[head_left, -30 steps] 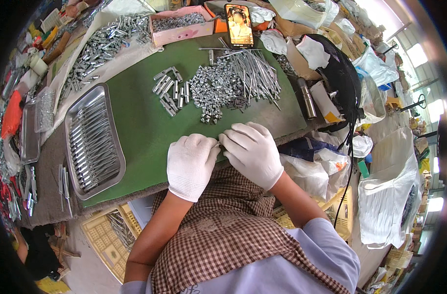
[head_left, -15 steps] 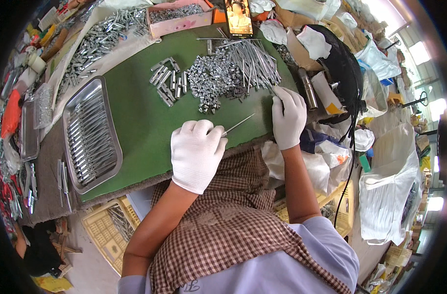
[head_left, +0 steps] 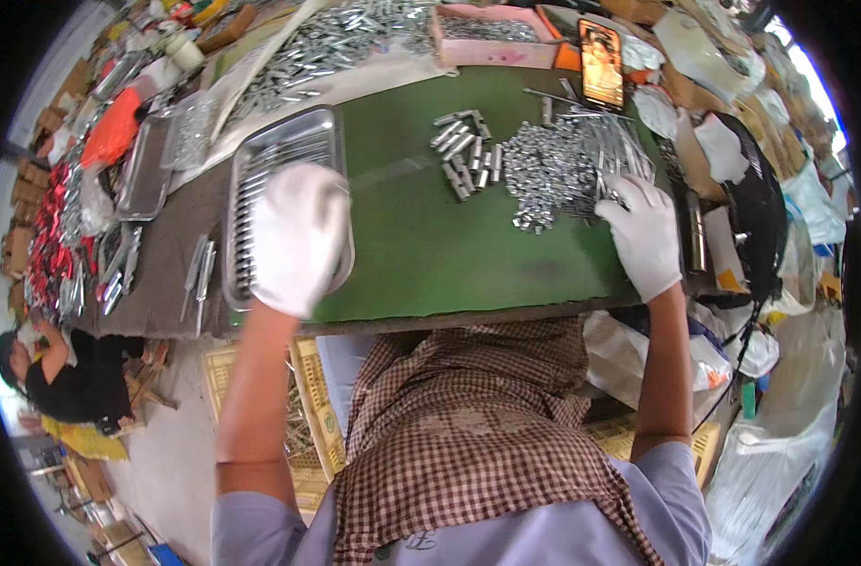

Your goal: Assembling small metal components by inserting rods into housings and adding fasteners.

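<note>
My left hand (head_left: pixel 298 241), in a white glove and smeared by motion, is over the metal tray (head_left: pixel 347 247), hiding part of it. A thin metal rod (head_left: pixel 392 172) sticks out from its curled fingers to the right, also blurred. In the tray lies a row of metal rods with thick silver ends (head_left: pixel 244 222). My right hand (head_left: pixel 645 236), gloved too, reaches the right edge of the heap of small silver metal pieces (head_left: pixel 548 170). Its fingers are bent together there beside the long thin rods (head_left: pixel 628 151); what they pinch is hidden.
Short metal cylinders (head_left: pixel 468 156) lie left of the heap on the green mat (head_left: pixel 421 255). Behind stand a pink box (head_left: pixel 496 52) of metal parts and a lit phone (head_left: pixel 601 66). Loose rods (head_left: pixel 199 278) lie left of the tray. Another person (head_left: pixel 76 377) sits at the far left.
My left hand has swung left with the thin rod, from the mat's front to over the tray. The right hand has come to the heap's edge. The whole view has shifted.
</note>
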`<action>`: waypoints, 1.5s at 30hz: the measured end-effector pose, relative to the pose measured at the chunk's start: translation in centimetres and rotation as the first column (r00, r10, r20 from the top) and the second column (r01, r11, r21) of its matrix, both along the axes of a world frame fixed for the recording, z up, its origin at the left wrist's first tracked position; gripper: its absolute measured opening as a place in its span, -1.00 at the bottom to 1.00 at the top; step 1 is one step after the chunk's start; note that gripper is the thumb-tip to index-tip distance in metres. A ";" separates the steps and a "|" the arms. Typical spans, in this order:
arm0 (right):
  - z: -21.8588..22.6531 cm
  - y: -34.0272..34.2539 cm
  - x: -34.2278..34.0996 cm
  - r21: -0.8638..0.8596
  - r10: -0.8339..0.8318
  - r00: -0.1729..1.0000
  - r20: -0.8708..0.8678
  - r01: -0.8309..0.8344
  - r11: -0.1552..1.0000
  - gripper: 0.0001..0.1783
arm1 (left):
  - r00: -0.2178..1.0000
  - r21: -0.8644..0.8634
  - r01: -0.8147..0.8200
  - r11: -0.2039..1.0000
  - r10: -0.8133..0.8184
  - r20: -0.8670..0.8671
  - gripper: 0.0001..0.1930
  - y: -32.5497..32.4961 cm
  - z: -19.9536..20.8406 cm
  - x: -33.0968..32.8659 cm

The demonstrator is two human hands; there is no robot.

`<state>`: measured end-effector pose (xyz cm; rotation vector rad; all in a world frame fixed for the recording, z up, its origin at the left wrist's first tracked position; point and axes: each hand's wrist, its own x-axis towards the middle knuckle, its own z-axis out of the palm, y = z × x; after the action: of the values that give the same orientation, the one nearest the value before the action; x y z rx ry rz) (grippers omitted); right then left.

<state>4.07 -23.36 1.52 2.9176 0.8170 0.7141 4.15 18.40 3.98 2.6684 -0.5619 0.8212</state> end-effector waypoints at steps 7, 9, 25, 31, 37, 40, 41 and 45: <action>-0.3 0.7 -0.3 0.271 0.077 0.993 0.095 -0.101 0.957 -0.79 | 0.905 0.117 -0.221 0.968 0.248 -0.344 -0.77 12.9 0.0 7.4; 0.0 1.5 -1.7 0.374 0.089 0.995 0.038 -0.096 0.922 -0.79 | 0.893 0.172 -0.221 0.960 0.270 -0.361 -0.77 13.2 -0.8 8.2; -2.7 4.0 -6.0 0.713 -0.096 0.992 -0.083 0.126 0.689 -0.82 | 0.872 0.482 0.472 0.738 -0.474 -0.127 -0.92 -6.6 -0.2 7.0; -2.9 4.2 -6.2 0.687 -0.068 0.994 -0.089 0.111 0.718 -0.78 | 0.824 0.417 0.566 0.711 -0.491 -0.281 -0.90 -6.8 -0.5 6.5; -2.7 3.6 -6.2 0.602 -0.017 0.997 -0.077 0.060 0.796 -0.70 | 0.820 0.173 0.535 0.827 -0.459 -0.342 -0.87 -11.5 -2.3 -1.0; -2.0 4.0 -6.3 0.443 0.033 0.993 -0.112 0.020 0.896 -0.63 | 0.881 -0.034 0.403 0.915 -0.398 -0.256 -0.79 -13.7 -3.8 -3.4; -1.7 4.3 -6.3 0.408 0.039 0.992 -0.120 0.013 0.913 -0.65 | 0.880 -0.036 0.402 0.915 -0.397 -0.263 -0.79 -14.1 -3.9 -3.8; -2.2 4.5 -6.3 0.390 0.006 0.989 -0.146 0.052 0.919 -0.76 | 0.899 -0.128 0.284 0.950 -0.310 -0.310 -0.76 -14.9 -4.2 -4.3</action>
<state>-2.20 -18.87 -0.69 3.3678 0.7198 0.7486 -0.19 3.48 -0.18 2.4822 -0.8031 0.2981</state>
